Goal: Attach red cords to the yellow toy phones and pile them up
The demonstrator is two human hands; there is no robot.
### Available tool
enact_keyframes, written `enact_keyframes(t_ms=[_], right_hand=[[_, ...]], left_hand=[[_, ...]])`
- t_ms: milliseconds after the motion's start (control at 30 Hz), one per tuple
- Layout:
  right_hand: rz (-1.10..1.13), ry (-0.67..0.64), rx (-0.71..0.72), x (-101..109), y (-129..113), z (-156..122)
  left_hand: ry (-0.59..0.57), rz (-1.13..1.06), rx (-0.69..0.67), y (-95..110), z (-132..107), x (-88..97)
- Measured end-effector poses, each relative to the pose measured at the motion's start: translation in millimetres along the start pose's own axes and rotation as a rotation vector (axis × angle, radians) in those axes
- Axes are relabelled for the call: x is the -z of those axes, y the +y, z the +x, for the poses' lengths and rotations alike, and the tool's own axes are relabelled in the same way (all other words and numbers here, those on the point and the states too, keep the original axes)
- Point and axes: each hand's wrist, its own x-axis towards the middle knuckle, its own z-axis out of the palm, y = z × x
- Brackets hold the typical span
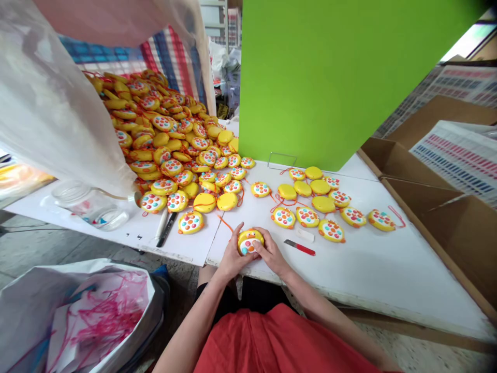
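A round yellow toy (pixel 249 241) with coloured buttons rests at the near edge of the white table (pixel 373 269). My left hand (pixel 232 255) and my right hand (pixel 271 253) both grip it, one on each side, thumbs on its face. A red-handled cutter (pixel 299 247) and a small white piece (pixel 305 235) lie just right of my right hand. Beyond them sits a small group of the same toys (pixel 322 204) with red cords.
A large heap of yellow toys (pixel 171 140) spills from a clear plastic bag (pixel 50 114) at the left. Two pens (pixel 165 228) and a clear jar (pixel 91 207) lie near it. A green board (pixel 330 77) stands behind. Cardboard boxes (pixel 446 207) line the right. A bag of red cords (pixel 89 316) sits below left.
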Motion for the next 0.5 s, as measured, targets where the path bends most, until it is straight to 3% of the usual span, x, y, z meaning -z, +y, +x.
enact_keyframes(t_ms=[133, 233, 400, 500], right_hand=[[-0.052, -0.012, 0.019, -0.3, -0.2, -0.1], [-0.183, -0.033, 0.071, 15.1, -3.5, -1.5], [-0.701, 0.348, 0.121, 86.5, -0.5, -11.8], [-1.028, 0.367, 0.075, 126.8, 9.4, -18.1]], left_hand=[[-0.049, -0.097, 0.009, 2.4, 2.1, 1.7], [-0.036, -0.12, 0.038, 3.9, 3.5, 2.3], [0.046, -0.155, 0.165, 7.9, -8.8, -6.9], [0.036, -0.156, 0.186, 8.3, -18.3, -12.9]])
